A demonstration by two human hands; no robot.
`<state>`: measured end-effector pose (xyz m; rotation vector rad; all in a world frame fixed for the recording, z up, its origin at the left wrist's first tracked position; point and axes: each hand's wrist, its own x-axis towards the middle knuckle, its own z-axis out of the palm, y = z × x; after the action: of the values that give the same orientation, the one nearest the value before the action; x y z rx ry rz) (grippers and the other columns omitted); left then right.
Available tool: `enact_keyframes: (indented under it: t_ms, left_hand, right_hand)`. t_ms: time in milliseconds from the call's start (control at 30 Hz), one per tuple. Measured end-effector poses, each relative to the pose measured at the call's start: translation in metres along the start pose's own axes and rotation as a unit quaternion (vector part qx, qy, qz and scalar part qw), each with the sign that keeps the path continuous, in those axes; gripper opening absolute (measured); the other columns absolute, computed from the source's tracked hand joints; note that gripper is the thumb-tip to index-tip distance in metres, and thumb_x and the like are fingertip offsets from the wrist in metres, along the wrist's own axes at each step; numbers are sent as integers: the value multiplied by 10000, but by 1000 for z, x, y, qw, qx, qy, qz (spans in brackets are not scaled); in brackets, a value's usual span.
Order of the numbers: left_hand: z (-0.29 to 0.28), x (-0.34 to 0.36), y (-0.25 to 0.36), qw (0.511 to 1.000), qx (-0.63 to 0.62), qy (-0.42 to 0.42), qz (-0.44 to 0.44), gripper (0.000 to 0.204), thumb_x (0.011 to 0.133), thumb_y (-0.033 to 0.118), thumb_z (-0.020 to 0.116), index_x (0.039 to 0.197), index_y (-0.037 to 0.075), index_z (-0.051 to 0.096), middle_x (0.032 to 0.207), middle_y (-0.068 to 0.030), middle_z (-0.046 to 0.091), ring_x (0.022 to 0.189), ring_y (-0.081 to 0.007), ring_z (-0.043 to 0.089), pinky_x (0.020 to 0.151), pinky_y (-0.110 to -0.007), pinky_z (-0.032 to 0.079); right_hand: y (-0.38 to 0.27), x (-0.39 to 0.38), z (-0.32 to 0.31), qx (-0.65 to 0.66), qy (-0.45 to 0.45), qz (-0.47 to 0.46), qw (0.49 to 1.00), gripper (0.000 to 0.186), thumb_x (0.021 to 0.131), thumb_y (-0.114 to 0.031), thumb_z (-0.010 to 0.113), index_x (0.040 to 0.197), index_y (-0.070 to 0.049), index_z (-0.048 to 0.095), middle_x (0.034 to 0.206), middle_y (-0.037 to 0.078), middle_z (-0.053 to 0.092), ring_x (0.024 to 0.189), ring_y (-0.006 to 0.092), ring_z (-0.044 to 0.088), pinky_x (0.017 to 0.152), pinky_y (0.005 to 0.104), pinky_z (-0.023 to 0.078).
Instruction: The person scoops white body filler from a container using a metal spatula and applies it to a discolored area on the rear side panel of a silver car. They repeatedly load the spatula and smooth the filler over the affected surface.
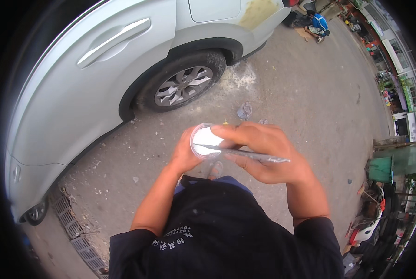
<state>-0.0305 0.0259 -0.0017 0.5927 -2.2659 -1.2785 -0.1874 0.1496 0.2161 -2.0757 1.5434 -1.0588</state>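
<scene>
My left hand [185,156] is closed around a clear plastic cup [201,137] filled with white material, held at waist height over my dark shirt. A long, thin, grey flat tool [268,157] lies across the cup's mouth, its tip in the white material. My right hand [270,142] grips this tool, fingers bent, thumb side toward me; its fingertips reach over the cup's right rim, and whether they touch it I cannot tell.
A silver car [92,102] with a rear wheel [184,86] and yellowish patch [257,11] stands ahead-left. A person in blue [318,25] crouches beyond it. A floor grate [80,239] lies lower left. A green bin [380,169], clutter and shopfronts [405,88] line the right.
</scene>
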Motion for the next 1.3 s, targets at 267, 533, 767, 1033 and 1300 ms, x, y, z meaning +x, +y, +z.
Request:
enact_keyframes:
  t_ms: [267,533,767,1033,1300]
  left_hand:
    - [12,1,3,1000,11,-18,-14,703,675,302,842,1275,73,556,1254,-129,593,1191,-317,528,1021,-410,429]
    - [-7,0,6,997,5,-70,-45,706,668,293,842,1282,85,563,1272,-123,592,1215,-311,526,1023,-401,433]
    - [-17,4,0,986,-105,-118,-62,804,597,195,894,1306,63,539,1268,-101,607,1174,-246,586,1002,-378,463]
    - [-27,16,8,957,-178,-209,-92,818,593,166,880,1321,54,525,1278,-89,607,1200,-224,569,1043,-364,436]
    - [-18,10,4,978,-99,-180,-45,702,686,234,841,1310,89,554,1262,-97,616,1196,-271,575,1015,-379,457]
  right_hand:
    - [11,-16,-13,72,93,72,990,501,766,48,714,1251,-28,613,894,108,701,794,205,702,718,301,539]
    - [14,-37,-30,96,85,101,987,556,710,44,733,1248,-29,617,945,106,695,797,232,681,715,307,532]
    - [14,-37,-24,93,-3,64,994,472,816,20,707,1272,-23,594,976,51,710,859,161,681,722,316,540]
    - [15,-21,-12,91,10,65,994,489,810,40,701,1279,8,566,963,116,711,912,214,708,740,301,549]
    - [15,-24,-17,116,52,98,987,451,820,9,712,1256,-7,600,984,103,698,857,176,659,719,342,526]
